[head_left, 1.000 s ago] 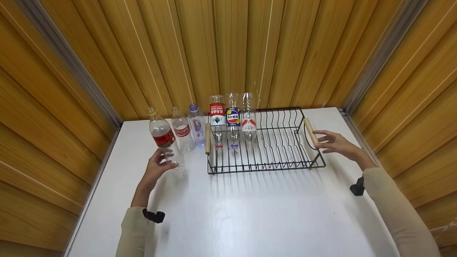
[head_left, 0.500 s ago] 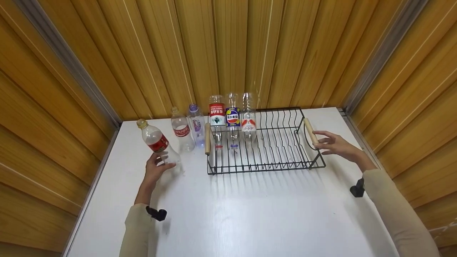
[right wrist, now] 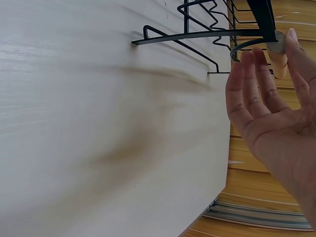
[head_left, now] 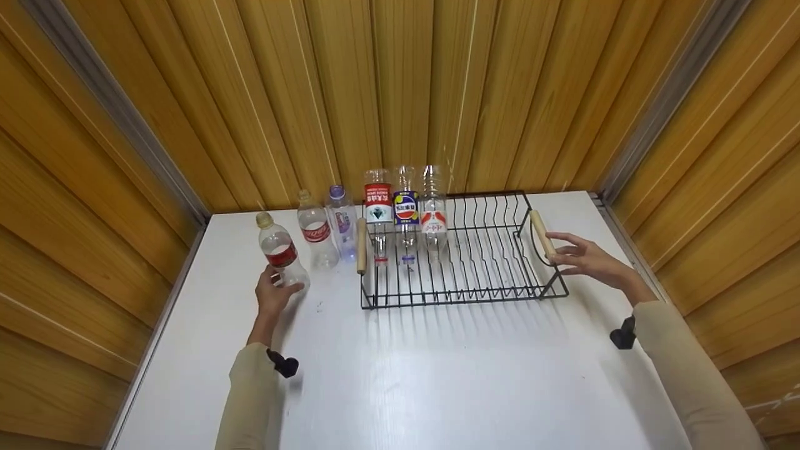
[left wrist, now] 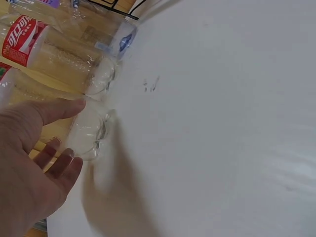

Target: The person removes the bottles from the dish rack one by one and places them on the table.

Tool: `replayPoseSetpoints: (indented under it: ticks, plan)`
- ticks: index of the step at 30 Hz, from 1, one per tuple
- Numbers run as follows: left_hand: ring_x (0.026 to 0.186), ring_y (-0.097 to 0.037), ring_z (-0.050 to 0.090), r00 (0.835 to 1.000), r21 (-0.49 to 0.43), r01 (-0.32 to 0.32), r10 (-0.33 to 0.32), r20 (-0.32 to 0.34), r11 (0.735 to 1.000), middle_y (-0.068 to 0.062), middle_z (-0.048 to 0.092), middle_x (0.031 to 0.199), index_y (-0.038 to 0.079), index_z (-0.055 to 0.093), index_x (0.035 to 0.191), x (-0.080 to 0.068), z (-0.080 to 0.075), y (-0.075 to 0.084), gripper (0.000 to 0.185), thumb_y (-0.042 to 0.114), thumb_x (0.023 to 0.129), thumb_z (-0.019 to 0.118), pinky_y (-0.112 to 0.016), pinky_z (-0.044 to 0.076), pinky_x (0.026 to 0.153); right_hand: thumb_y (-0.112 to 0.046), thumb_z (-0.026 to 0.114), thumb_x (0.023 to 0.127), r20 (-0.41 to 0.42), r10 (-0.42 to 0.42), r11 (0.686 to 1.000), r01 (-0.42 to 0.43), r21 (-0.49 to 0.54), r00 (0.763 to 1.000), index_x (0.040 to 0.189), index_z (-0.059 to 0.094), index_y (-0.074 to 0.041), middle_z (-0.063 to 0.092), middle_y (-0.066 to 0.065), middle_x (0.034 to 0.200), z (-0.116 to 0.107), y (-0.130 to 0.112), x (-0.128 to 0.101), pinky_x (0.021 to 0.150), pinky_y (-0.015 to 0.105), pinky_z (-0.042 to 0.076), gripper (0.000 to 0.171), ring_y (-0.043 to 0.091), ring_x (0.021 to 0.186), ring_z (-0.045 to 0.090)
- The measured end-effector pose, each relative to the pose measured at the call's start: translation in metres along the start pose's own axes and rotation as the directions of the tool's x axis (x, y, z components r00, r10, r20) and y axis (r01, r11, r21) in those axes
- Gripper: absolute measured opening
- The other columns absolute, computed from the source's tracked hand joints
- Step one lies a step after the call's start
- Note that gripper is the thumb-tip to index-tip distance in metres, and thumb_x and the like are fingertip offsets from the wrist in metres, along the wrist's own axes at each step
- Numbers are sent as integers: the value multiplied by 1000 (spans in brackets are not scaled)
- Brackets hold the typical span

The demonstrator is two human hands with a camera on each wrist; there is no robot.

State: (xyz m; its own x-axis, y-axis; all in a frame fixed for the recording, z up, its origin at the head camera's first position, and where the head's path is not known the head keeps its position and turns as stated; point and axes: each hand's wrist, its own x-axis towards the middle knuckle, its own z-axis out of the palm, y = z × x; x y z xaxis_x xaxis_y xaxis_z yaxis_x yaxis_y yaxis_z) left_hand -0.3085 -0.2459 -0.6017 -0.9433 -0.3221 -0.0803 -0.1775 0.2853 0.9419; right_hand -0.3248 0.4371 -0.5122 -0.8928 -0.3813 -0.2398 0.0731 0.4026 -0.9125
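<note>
My left hand (head_left: pixel 273 294) grips a clear plastic soda bottle (head_left: pixel 283 257) with a red label low on its body, thumb on one side and fingers on the other. It stands at the left of the table, its neck leaning slightly left. In the left wrist view, the bottle's lobed base (left wrist: pixel 94 131) lies beyond my fingertips. At the right end of the black wire dish rack (head_left: pixel 465 302), my right hand (head_left: pixel 584 257) holds the wooden handle (head_left: pixel 542 234). The right wrist view has my thumb and fingers on opposite sides of that handle (right wrist: pixel 278 61).
Behind the held bottle stand another red-labelled bottle (head_left: pixel 319 234) and a purple-capped bottle (head_left: pixel 342 222). Three bottles sit upside down in the rack's left part: one red-labelled (head_left: pixel 378 203), one blue-labelled (head_left: pixel 406 207), one red-and-white (head_left: pixel 434 222). Wood-patterned walls (head_left: pixel 400 94) enclose the white table (head_left: pixel 400 387).
My left hand has brought the bottle down and toward me; it leaned left half a second ago and is now more upright. My right hand has stayed at the rack handle.
</note>
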Motion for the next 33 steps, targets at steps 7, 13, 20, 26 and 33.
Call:
replayPoseSetpoints:
  ticks: [7,13,20,26,33]
  plan:
    - [137,-46,46,998,65,-23,26,-53,998,-30,45,148,-7,36,150,15,11,4,79,-9,81,75,-56,39,117,-18,60,104,-2,9,1000,-9,3,1000,162,26,-12,55,25,138,0,4,2,98,41,57,68,6,110,66]
    - [137,-44,47,995,96,-37,46,-93,995,-29,45,149,-6,35,151,25,19,5,80,-7,83,76,-54,38,118,-19,60,104,-7,9,1000,-9,-9,1000,162,26,-13,54,28,139,1,5,3,102,48,55,67,5,110,65]
    - [140,-43,44,988,138,-38,58,-145,990,-29,44,148,-7,34,151,32,27,5,81,-3,82,78,-53,35,120,-20,60,104,-26,-9,999,8,-42,1000,161,27,-12,55,23,136,4,4,1,97,45,58,66,7,109,66]
    - [144,-44,40,986,152,-34,58,-156,988,-30,42,147,-7,32,151,33,31,5,82,-1,83,77,-52,31,123,-21,61,103,-38,-20,999,18,-50,999,161,28,-12,53,17,135,6,6,1,95,42,59,67,7,109,66]
    - [142,-45,41,983,157,-30,57,-172,987,-30,41,146,-7,33,150,37,36,7,81,1,83,78,-52,32,122,-18,62,103,-58,-35,999,36,8,998,160,29,-8,57,9,127,7,7,0,89,32,59,67,5,106,66]
